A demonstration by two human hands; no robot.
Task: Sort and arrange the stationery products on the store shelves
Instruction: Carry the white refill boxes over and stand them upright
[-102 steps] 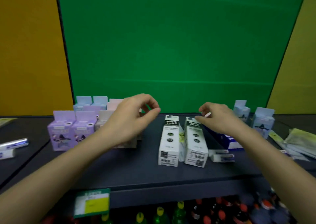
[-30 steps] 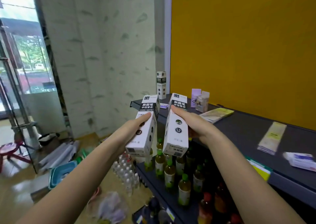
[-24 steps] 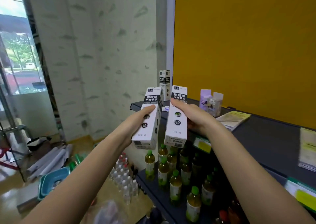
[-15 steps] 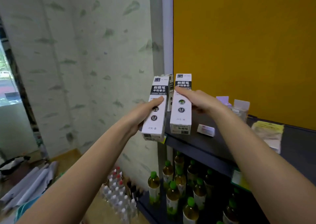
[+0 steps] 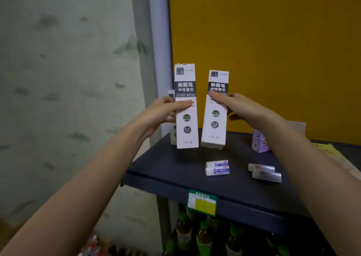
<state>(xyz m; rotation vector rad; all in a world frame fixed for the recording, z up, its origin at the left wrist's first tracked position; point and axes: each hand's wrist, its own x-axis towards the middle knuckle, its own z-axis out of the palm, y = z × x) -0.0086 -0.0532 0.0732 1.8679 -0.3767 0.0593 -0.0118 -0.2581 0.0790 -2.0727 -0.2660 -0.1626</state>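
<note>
left tall white cardboard box (image 5: pixel 186 118) stood beside right tall white cardboard box (image 5: pixel 214 118), at dark shelf (image 5: pixel 172 171) rear-left | small white erasers (image 5: pixel 217 168) lay before them | silvery packs (image 5: pixel 264 173) right of erasers | lilac carton (image 5: pixel 260 143) behind packs

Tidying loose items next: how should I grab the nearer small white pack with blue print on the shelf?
Pinch the nearer white pack by its short ends, from above: it lies flat, and its twin sits against its far long side, leaving no finger room there.
</note>
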